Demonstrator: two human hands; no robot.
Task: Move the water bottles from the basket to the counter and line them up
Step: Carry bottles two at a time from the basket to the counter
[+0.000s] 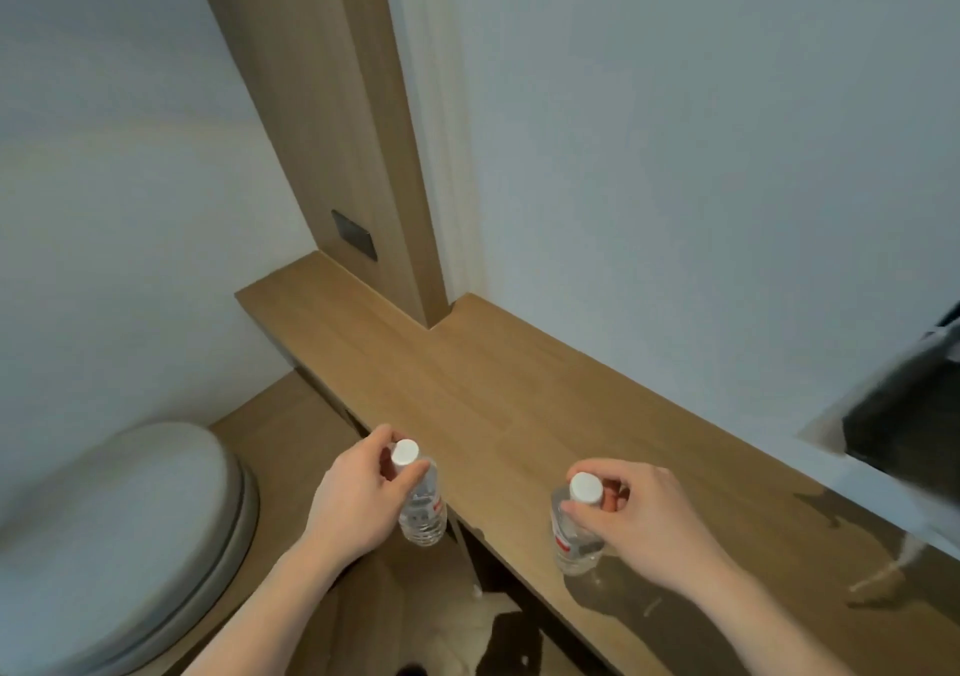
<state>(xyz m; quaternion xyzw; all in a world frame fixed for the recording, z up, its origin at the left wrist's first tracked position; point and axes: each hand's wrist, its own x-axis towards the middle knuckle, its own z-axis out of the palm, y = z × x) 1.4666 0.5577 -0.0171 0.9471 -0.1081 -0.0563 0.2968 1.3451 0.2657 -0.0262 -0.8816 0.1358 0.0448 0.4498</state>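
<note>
My left hand [358, 499] grips a clear water bottle [423, 512] by its white cap, holding it upright in the air just off the front edge of the wooden counter [498, 395]. My right hand [631, 512] pinches the neck of a second clear bottle [574, 540] with a white cap and a red label. That bottle hangs upright over the counter's front part; I cannot tell whether its base touches the wood. No basket is in view.
A closed toilet lid [119, 535] sits at the lower left. A wooden wall panel [332, 130] with a dark plate [354, 235] rises behind the counter's far end. A mirror edge with a dark reflection [904, 415] is at right.
</note>
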